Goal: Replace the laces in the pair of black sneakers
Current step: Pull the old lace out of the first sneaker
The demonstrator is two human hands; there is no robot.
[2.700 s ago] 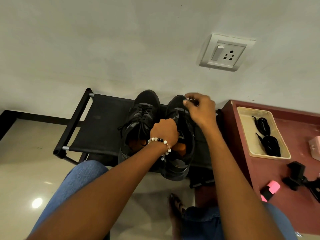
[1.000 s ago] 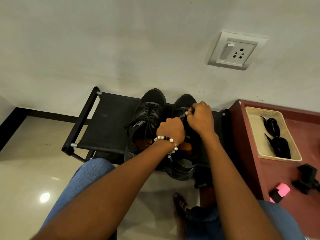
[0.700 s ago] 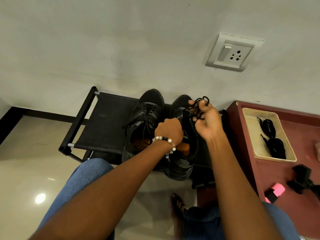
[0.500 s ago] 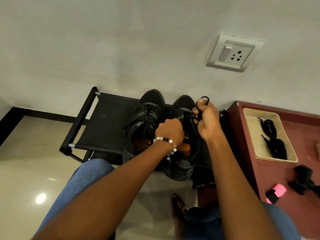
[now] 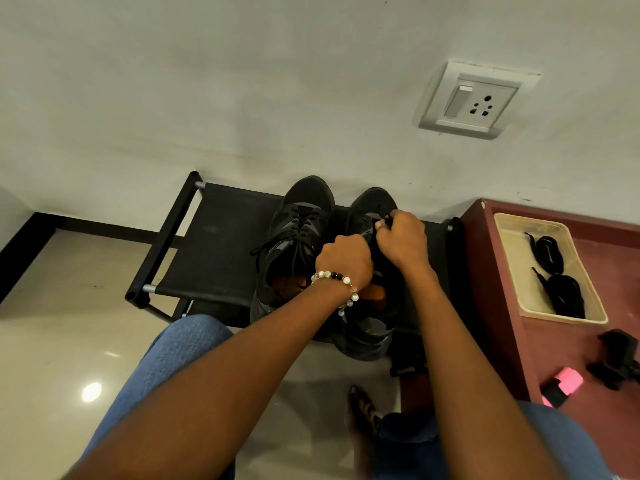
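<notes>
Head view: both hands sit on the right sneaker (image 5: 372, 206), left hand (image 5: 344, 259) gripping its tongue area, right hand (image 5: 401, 239) at two o'clock pinching the lace (image 5: 387, 220).

Only one view on my end, a wide-angle cam on the person's head, looking forward and steeply down. Both forearms run up from the bottom edge to the black sneakers (image 5: 346, 258) on a black rack (image 5: 221, 251) mid-frame, fairly close. The wall (image 5: 242, 81) fills the top half, and a maroon table (image 5: 568, 344) gets cut off at the right.
</notes>
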